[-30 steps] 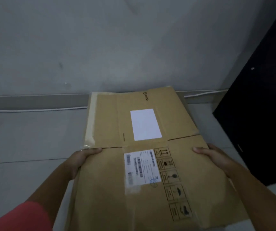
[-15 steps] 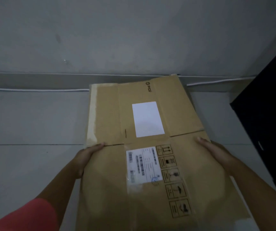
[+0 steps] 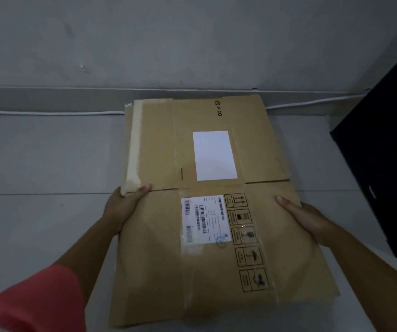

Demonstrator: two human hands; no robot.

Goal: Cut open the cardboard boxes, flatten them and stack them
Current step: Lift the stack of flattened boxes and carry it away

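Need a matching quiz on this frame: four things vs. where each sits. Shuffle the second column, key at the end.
1. blank white label
2. barcode label
3. tape strip
4. black panel

A. right edge of the view
B. near half of the box
C. left edge of the box
D. far half of the box

Pairs: 1-D, 2-B, 3-C, 4-A

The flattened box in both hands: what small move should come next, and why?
Probably lower the flattened box flat onto the floor and let go. It is already folded flat, the left hand and right hand grip its side edges, and its far end lies close to the wall.
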